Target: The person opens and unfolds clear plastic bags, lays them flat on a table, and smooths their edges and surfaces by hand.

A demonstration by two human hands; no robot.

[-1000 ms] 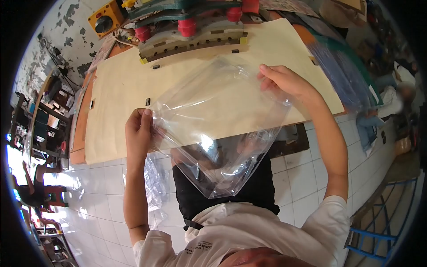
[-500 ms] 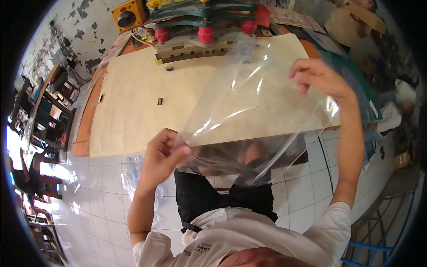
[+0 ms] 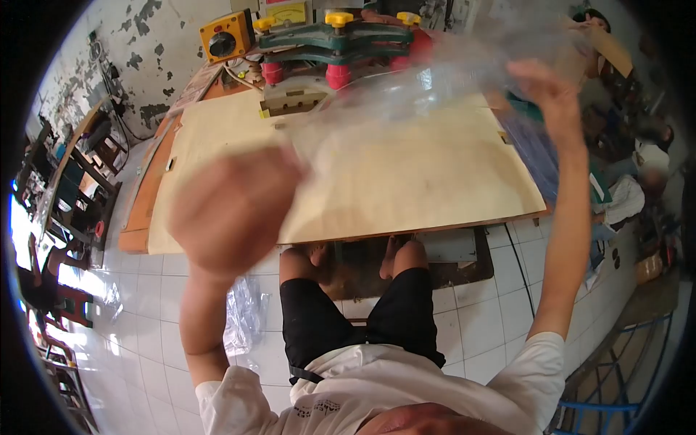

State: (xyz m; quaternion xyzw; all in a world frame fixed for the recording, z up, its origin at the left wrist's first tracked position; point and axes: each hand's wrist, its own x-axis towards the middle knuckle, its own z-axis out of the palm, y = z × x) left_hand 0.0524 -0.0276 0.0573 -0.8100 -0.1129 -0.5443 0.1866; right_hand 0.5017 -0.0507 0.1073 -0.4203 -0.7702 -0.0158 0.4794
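A clear plastic sheet [image 3: 428, 85], smeared by motion, hangs in the air over the cream-coloured board [image 3: 406, 181]. Its near corner runs to the fingers of my left hand [image 3: 235, 206], which is raised above the board's left part. That hand is blurred but looks closed on the sheet. My right hand [image 3: 547, 90] is up at the far right, beside the sheet's other end. Its fingers are smeared, and I cannot tell whether they grip the sheet. Behind the sheet stands a green press frame [image 3: 341, 43] with red posts and yellow knobs.
A yellow box with a black dial [image 3: 221, 38] stands left of the press. Small dark blocks, such as one block [image 3: 170, 164], sit on the board. Crumpled clear plastic [image 3: 245, 315] lies on the tiled floor. People sit at the right, near a blue metal rack [image 3: 616, 377].
The plastic sheet has swung up and away from my lap toward the press and far right. My left hand has risen toward the camera; my right hand has moved farther up.
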